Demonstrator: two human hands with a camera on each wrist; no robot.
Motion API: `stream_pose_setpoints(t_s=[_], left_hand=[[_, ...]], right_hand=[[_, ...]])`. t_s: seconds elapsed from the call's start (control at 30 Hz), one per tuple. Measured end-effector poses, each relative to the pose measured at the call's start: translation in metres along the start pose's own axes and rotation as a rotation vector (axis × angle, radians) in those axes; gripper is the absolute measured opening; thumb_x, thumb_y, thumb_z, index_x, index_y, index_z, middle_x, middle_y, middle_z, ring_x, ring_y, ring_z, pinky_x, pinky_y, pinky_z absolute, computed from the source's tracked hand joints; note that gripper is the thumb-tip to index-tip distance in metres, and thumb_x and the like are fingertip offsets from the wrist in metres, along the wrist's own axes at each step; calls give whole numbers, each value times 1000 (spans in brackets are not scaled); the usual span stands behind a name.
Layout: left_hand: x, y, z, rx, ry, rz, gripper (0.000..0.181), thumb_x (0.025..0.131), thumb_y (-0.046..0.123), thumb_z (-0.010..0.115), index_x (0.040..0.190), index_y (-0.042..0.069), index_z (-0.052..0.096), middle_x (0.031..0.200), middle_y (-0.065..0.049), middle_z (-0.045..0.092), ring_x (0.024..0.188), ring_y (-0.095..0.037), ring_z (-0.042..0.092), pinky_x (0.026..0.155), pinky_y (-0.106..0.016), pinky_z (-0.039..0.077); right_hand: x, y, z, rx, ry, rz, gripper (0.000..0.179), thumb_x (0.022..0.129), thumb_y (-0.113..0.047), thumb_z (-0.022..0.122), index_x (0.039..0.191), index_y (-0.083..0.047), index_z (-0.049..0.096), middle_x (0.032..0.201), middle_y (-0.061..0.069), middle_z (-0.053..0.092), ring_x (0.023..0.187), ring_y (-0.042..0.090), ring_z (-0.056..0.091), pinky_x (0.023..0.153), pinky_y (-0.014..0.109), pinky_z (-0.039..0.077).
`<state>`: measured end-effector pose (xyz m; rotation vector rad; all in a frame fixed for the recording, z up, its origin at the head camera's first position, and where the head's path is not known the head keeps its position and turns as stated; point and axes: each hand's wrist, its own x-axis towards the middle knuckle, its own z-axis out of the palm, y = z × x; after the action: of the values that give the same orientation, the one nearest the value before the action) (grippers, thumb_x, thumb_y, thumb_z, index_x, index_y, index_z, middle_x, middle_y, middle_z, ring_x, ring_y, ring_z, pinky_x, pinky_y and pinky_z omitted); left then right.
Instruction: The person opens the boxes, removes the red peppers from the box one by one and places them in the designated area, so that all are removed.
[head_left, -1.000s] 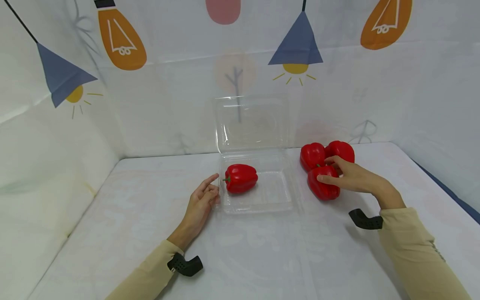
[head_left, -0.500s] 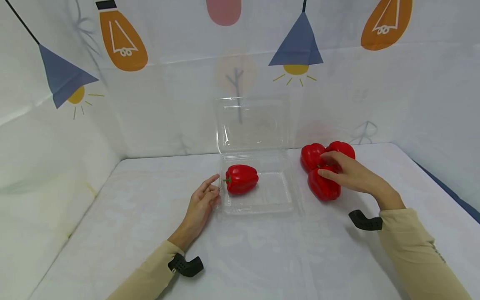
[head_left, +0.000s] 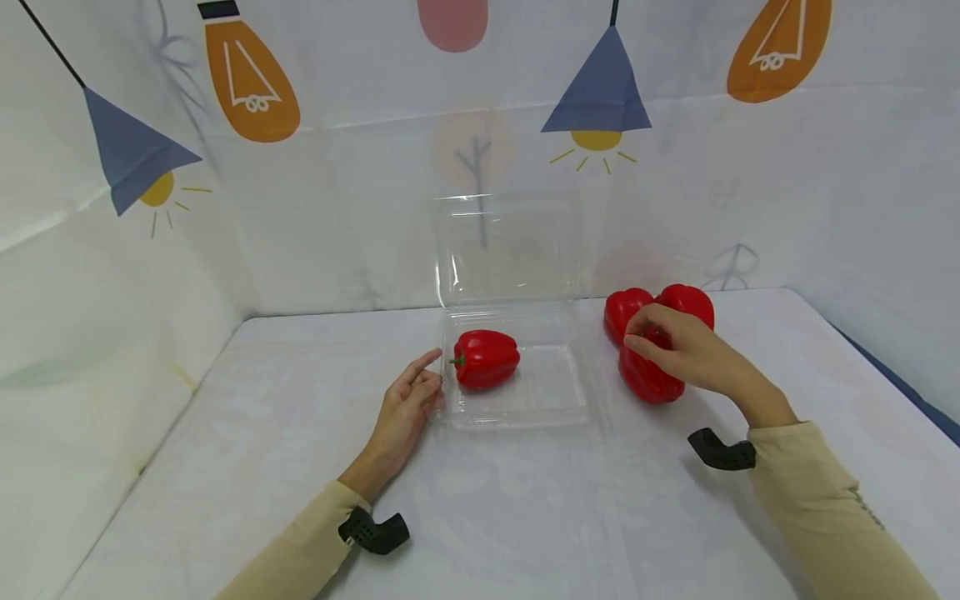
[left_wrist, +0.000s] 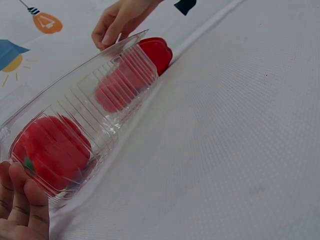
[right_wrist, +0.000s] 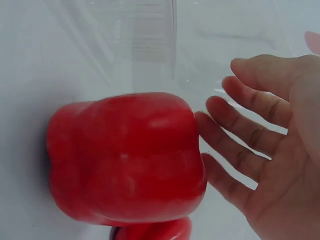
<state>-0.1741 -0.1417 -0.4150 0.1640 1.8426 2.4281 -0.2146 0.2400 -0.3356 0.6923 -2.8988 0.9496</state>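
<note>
A clear plastic clamshell box [head_left: 551, 375] lies on the table with its lid [head_left: 510, 250] raised. Inside, at the left, a red bell pepper [head_left: 486, 360] rests on its side, green stem to the left. My left hand [head_left: 401, 408] touches the box's left wall with its fingertips, as the left wrist view also shows. To the right of the box, my right hand [head_left: 690, 354] is over the front bell pepper [head_left: 647, 379]. In the right wrist view its fingers [right_wrist: 250, 117] are spread beside that pepper [right_wrist: 125, 160], not wrapped round it.
Two more red bell peppers, one at the back left [head_left: 624, 308] and one at the back right [head_left: 692, 302], lie close behind the front one. White cloth [head_left: 495, 517] covers the table. A printed white curtain [head_left: 360, 208] stands close behind the box.
My right hand has loosened from the front pepper and shifted slightly up and left, its fingers drawing off the pepper's side. The left hand and the box stay in place.
</note>
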Motion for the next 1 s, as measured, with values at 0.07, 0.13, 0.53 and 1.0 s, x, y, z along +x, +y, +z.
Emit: stream_pose_setpoints(t_s=[0.07, 0.13, 0.53, 1.0], left_hand=[[0, 0, -1, 5, 0, -5, 48, 96, 9, 48, 142, 6, 36, 84, 6, 50, 75, -7, 48, 70, -16, 43], [0, -1, -1, 10, 1, -10, 47, 96, 10, 48, 142, 6, 37, 84, 6, 50, 75, -7, 48, 71, -16, 43], [0, 0, -2, -5, -14, -7, 48, 97, 11, 47, 142, 5, 35, 84, 6, 50, 73, -7, 48, 69, -17, 43], [0, 1, -2, 0, -22, -18, 47, 97, 12, 46, 143, 6, 35, 86, 6, 50, 74, -8, 48, 70, -17, 43]], right_hand=[[1, 0, 4, -21, 22, -27, 19, 87, -14, 66, 103, -13, 56, 102, 5, 61, 98, 23, 56, 75, 42, 56], [3, 0, 7, -39, 42, -55, 18, 85, -13, 67, 100, -13, 57, 98, 3, 63, 94, 20, 58, 75, 40, 56], [5, -11, 15, -33, 65, -119, 17, 84, -11, 68, 95, -15, 56, 90, -3, 63, 87, 14, 59, 73, 29, 54], [3, -29, 31, -14, -75, -152, 18, 86, -13, 66, 94, -26, 56, 88, -13, 57, 88, 7, 56, 81, 35, 54]])
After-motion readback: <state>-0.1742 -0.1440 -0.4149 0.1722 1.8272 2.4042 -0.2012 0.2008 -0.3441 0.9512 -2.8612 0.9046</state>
